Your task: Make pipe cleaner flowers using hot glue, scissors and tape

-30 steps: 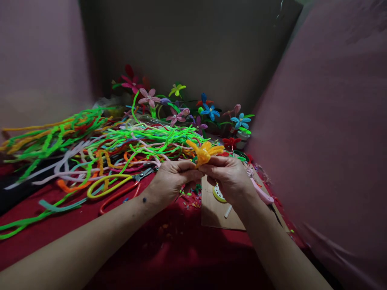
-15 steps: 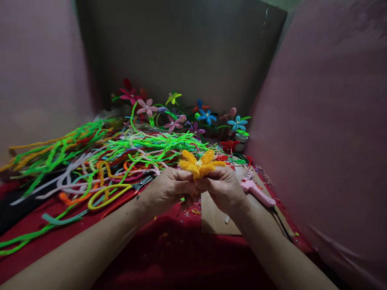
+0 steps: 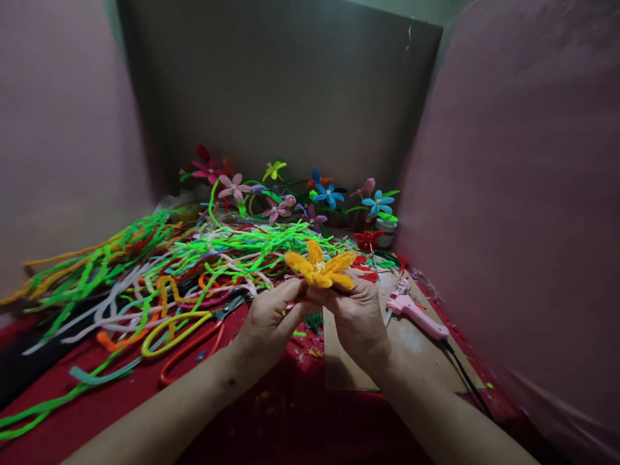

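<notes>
A yellow-orange pipe cleaner flower (image 3: 323,270) with a pale centre faces up at the middle of the view, its petals spread. My left hand (image 3: 278,316) is closed at the flower's underside, thumb and fingers pinched together. From the other side my right hand (image 3: 356,313) grips the flower beneath its petals. The fingertips of both hands meet below the bloom, and the flower's base is hidden behind them. Left of my left hand lie scissors (image 3: 181,329) with one yellow and one red handle loop.
Loose pipe cleaners (image 3: 242,248) in many colours are heaped at the left and centre. Finished flowers (image 3: 329,195) stand along the back. A pink glue gun (image 3: 417,313) rests on cardboard (image 3: 353,368) at right. Red cloth (image 3: 271,420) covers the table, with scraps on it.
The flower has turned, so its petals now point differently and its centre shows more. My fingers have shifted under it. The whole view has tipped slightly upward.
</notes>
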Demonstrator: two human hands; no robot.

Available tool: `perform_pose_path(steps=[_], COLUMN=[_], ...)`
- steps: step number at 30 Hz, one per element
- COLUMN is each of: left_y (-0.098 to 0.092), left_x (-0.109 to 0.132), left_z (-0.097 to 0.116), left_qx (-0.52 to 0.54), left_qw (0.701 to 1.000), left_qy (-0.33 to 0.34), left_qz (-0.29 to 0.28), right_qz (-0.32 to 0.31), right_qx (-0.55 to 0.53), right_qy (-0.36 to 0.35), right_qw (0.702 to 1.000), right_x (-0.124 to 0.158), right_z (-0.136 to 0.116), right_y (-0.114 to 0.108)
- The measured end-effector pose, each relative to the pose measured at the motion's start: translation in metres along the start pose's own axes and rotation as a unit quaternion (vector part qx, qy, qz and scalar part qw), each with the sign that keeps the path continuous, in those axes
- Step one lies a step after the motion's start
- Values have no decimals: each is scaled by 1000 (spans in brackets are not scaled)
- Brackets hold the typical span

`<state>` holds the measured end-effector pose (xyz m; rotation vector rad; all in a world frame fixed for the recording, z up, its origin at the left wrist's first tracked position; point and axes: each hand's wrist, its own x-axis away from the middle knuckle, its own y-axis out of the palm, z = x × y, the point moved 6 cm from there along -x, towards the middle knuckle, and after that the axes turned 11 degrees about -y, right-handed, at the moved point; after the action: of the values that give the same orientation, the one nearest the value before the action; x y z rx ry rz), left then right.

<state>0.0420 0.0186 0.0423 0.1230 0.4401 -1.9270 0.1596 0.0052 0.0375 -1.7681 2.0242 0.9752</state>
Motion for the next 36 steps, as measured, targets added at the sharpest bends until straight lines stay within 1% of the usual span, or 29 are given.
perform_pose_path(steps=[2, 4, 6, 9, 13, 14, 18, 21, 23, 26, 30, 33, 36], left_y=[-1, -1, 0, 1, 7, 8, 8, 12, 14, 15, 12, 13, 17], left_x=[2, 4, 4, 3, -2, -3, -6, -5, -5, -5, -7, -7, -7], left_z=[-1, -3, -5, -4, -2, -3, -13, -21, -25, -28, -25, -25, -28], left_qx=[-15, -10, -3, 20, 84, 96, 137, 174, 190, 201, 182, 167, 164], left_qw=[999, 999, 1000, 1000, 991, 988, 982, 973, 969, 966, 973, 974, 969], left_qy=[23, 26, 17, -20, -67, -75, -94, -97, -108, -124, -104, -104, -128], left_qz=[27, 31, 17, -10, -82, -92, -95, -118, -119, -106, -95, -110, -132], right_qz=[13, 24, 33, 43, 47, 46, 16, -3, -15, -36, -35, -31, -18], right_qx=[-20, -37, -50, -67, -84, -87, -114, -151, -173, -179, -163, -158, -142], right_qy=[19, 47, 70, 87, 77, 79, 127, 173, 193, 182, 153, 150, 145], right_qw=[1000, 998, 996, 993, 992, 992, 985, 973, 966, 966, 974, 975, 979], right_x=[3, 6, 8, 8, 5, 4, 7, 11, 12, 12, 11, 12, 12], right_z=[3, 7, 10, 12, 10, 10, 15, 22, 25, 25, 23, 24, 26], right_y=[0, 1, 2, 1, 0, 1, 5, 7, 6, 5, 4, 3, -2])
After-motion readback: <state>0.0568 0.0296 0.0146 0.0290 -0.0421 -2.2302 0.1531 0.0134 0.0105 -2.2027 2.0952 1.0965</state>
